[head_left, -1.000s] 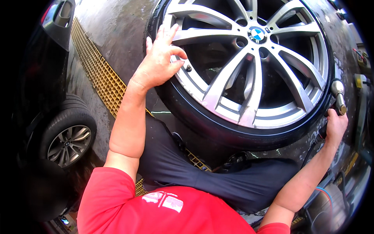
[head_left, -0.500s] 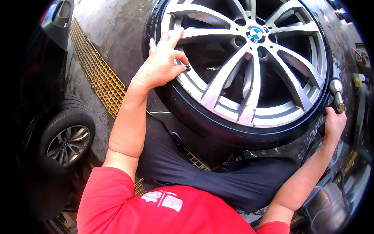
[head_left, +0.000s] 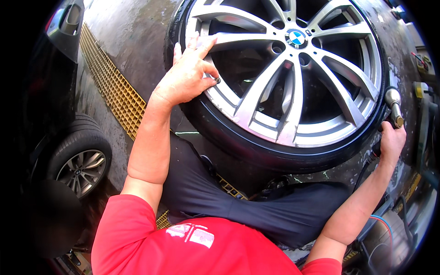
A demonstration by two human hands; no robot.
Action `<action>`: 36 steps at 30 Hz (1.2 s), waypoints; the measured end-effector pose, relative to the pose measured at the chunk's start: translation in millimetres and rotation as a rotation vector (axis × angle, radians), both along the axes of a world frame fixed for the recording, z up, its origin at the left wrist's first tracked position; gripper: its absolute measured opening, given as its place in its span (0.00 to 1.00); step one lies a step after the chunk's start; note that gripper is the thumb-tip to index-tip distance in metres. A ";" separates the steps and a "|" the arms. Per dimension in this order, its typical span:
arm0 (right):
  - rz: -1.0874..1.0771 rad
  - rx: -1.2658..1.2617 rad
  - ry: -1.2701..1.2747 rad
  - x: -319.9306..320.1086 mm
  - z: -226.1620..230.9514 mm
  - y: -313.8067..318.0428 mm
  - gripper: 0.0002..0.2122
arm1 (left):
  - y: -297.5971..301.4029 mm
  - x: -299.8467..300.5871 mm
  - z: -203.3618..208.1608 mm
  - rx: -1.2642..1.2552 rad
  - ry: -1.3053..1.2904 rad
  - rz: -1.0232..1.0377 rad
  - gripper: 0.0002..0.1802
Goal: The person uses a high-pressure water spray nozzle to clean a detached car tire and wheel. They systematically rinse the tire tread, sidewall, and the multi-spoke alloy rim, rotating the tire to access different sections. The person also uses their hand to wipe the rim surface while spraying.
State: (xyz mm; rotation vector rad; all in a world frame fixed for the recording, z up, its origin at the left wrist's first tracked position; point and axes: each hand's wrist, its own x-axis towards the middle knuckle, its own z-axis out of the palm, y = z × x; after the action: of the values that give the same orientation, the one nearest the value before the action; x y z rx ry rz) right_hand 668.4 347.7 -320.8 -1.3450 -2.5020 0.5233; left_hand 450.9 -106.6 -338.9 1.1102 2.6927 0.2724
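A large silver alloy wheel [head_left: 250, 106] with a black tyre [head_left: 256, 155] lies face up in front of me. My left hand [head_left: 185, 79] reaches over the tyre's left side. Its thumb and index finger pinch a small dark valve stem [head_left: 217, 80] at the rim's edge, while the other fingers spread toward a spoke. The fingers partly cover the stem. Beside the tyre's right edge, my right hand [head_left: 393, 141] is wrapped round the grip of an air tool [head_left: 393, 101] with a silver body and brass-coloured end. A black hose runs down from its grip.
A yellow floor grating [head_left: 112, 89] curves along the left. Beyond it stands a dark car, one wheel [head_left: 81, 172] visible. At the right edge are machine parts and a red and blue hose [head_left: 382, 220]. My bent legs [head_left: 256, 211] are just below the tyre. The floor looks wet.
The wheel and my left hand appear slightly further left in the picture. The pinch on the valve stem and the grip on the air tool look the same.
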 end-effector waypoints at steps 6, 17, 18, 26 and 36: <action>-0.012 -0.003 0.003 -1.1 1.1 -2.7 0.16 | -4.1 -4.9 -4.4 0.031 -0.055 0.028 0.06; -0.015 -0.021 -0.012 -0.8 0.8 -2.0 0.17 | -2.8 -7.6 -4.3 0.008 -0.069 0.069 0.06; -0.014 -0.025 -0.009 -0.7 0.7 -1.8 0.16 | -3.3 -7.6 -4.0 0.013 -0.076 0.066 0.06; 0.018 0.000 0.037 3.0 -7.1 6.2 0.13 | -2.7 -5.7 -5.0 0.028 -0.075 0.061 0.06; 0.004 -0.029 0.028 1.7 -3.6 2.1 0.15 | 4.0 -4.6 -10.5 -0.024 0.084 0.043 0.05</action>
State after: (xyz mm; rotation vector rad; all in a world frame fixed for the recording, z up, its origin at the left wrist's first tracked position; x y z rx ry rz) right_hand 670.1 349.8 -324.4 -1.3341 -2.4842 0.5771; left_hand 446.4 -102.5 -349.4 1.0806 2.7882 0.2044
